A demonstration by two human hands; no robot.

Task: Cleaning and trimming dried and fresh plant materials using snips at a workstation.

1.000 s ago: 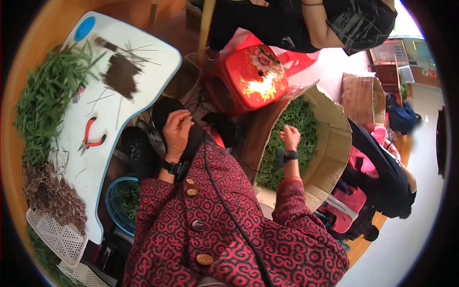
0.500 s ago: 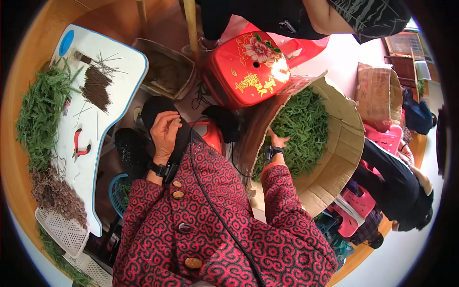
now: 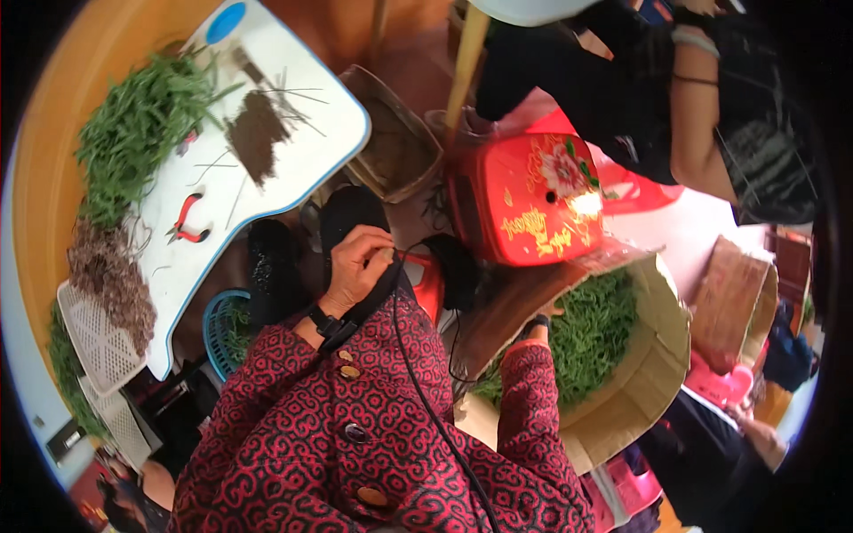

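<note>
1. The person's left hand point(image 3: 358, 266) hangs over a dark-clothed knee point(image 3: 351, 213), fingers bent and the thumb close to the fingertips, leaving a narrow gap; whether anything small is pinched there, one cannot tell.
2. A thin black cable point(image 3: 409, 364) runs down the red-and-black swirl-patterned jacket point(image 3: 293, 409), its upper part near the left fingertips.
3. The person's right hand point(image 3: 556, 310) reaches into a large, open brown cardboard box point(image 3: 657, 333); it is mostly hidden, so its grip cannot be told.
4. Feathery green plant sprigs point(image 3: 595, 346) lie heaped inside that box, around and beside the right hand.
5. A glossy red plastic stool point(image 3: 524, 209) with a flower print stands just beyond the box.
6. On the person's left is a white, blue-edged tabletop point(image 3: 333, 129) with a curved side. It bears a second heap of green sprigs point(image 3: 138, 133), a bunch of thin brown stems point(image 3: 256, 142), red-handled pliers point(image 3: 187, 211) and a tangle of dry brown plant matter point(image 3: 111, 275).
7. A round blue plastic basket point(image 3: 211, 333) sits beside the tabletop, with greenery inside.
</note>
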